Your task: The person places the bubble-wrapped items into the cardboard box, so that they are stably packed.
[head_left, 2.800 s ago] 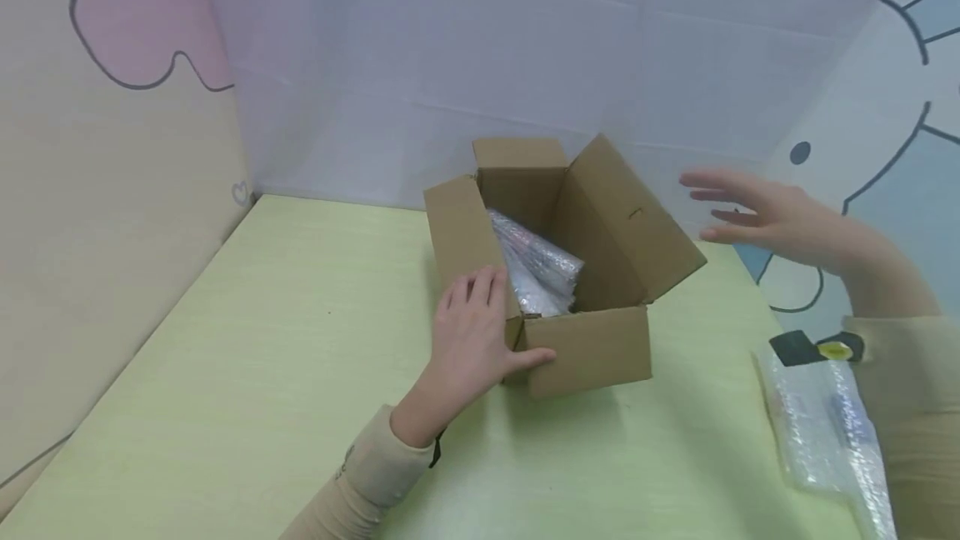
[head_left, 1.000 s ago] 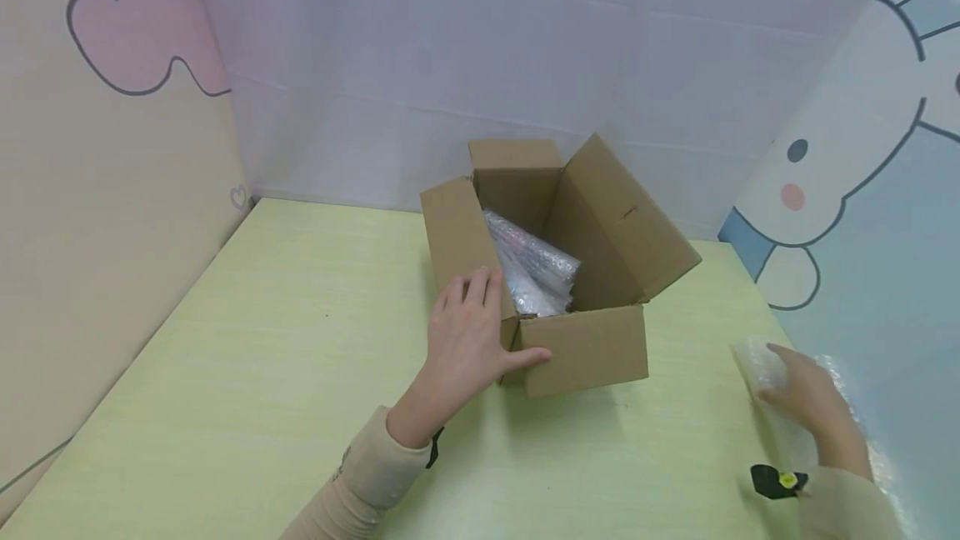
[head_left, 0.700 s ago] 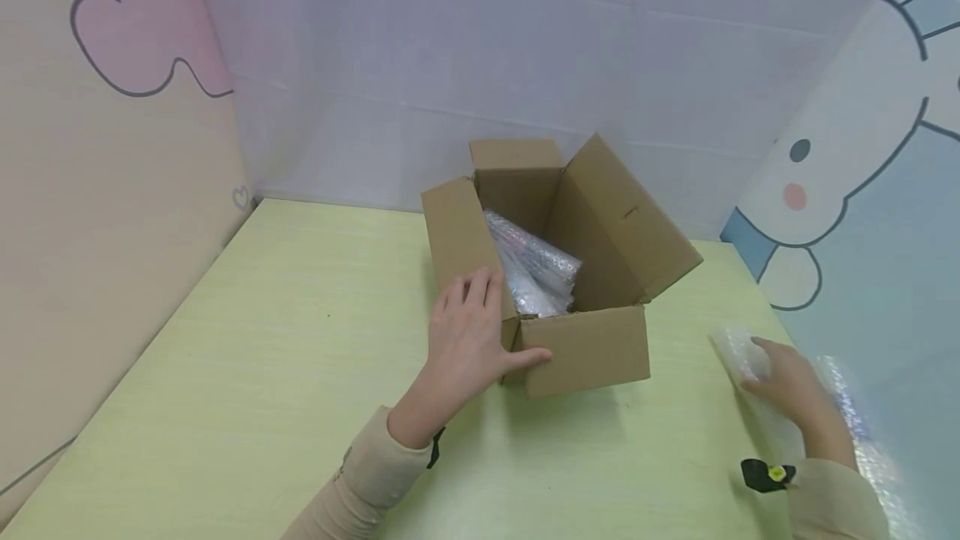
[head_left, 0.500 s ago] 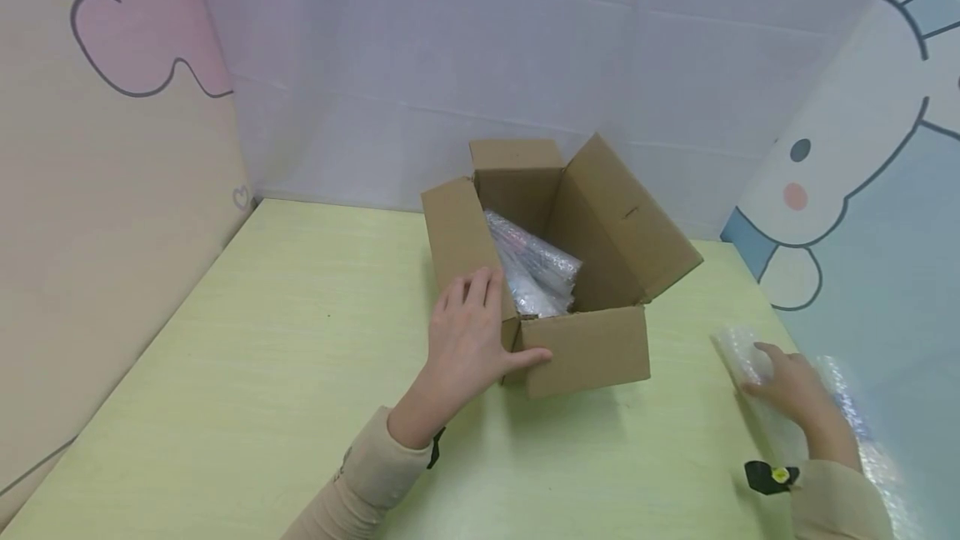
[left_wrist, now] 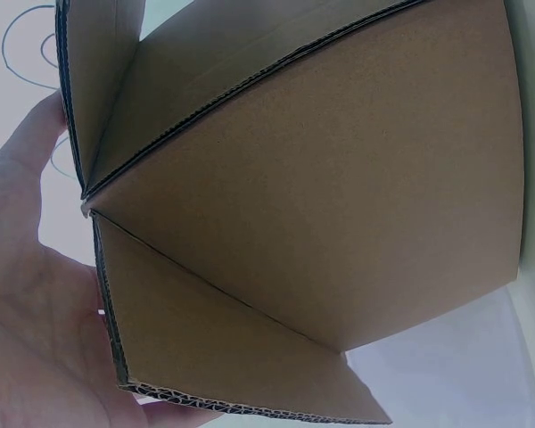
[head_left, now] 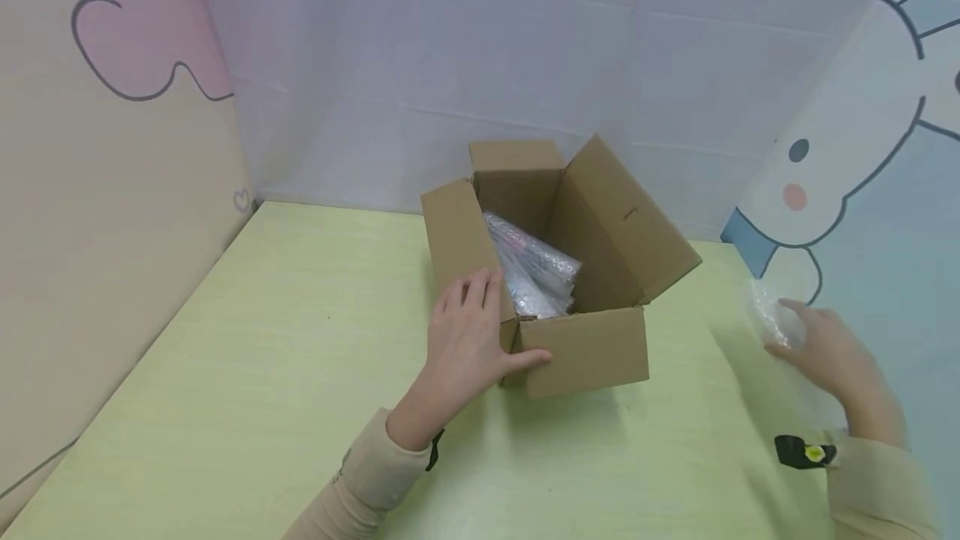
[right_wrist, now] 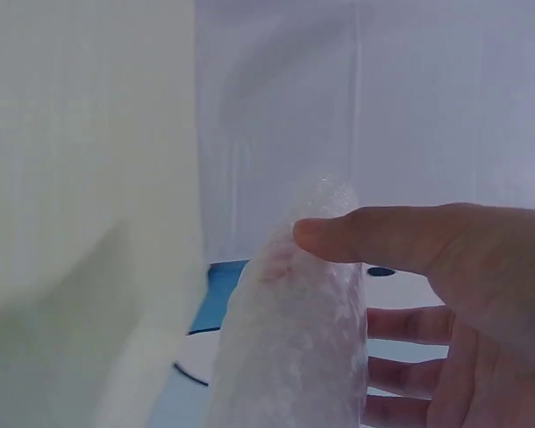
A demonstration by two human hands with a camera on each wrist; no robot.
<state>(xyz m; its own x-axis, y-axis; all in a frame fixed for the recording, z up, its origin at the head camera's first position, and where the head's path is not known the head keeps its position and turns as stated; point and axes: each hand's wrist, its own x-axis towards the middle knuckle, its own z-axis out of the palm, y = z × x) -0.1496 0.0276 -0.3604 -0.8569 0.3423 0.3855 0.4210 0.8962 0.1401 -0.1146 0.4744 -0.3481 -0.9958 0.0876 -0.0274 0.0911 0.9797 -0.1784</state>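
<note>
My left hand [head_left: 465, 323] rests on a cardboard box [head_left: 600, 240], its fingers over the left flap and its thumb across the front flap. Two bubble-wrapped bundles [head_left: 536, 265] seem to lie inside the box; their contents are unclear. Off to the right, my right hand [head_left: 828, 348] grips a bubble-wrapped package [head_left: 772, 315] above the table. In the right wrist view the package [right_wrist: 294, 330] stands nearly upright, the thumb on its near face and the fingers behind its edge. Faint reddish colour shows through the wrap. In the left wrist view the flaps hide most fingers of the left hand [left_wrist: 27, 312].
The box stands at the middle of a pale green table [head_left: 262, 373] with its flaps spread. A white sheet [head_left: 375, 65] hangs close behind it. Printed panels rise at the left and right edges of the table.
My right hand has come down from beside the box, taken the bubble-wrapped package at the table's right edge and raised it. The left hand and box stay in place.
</note>
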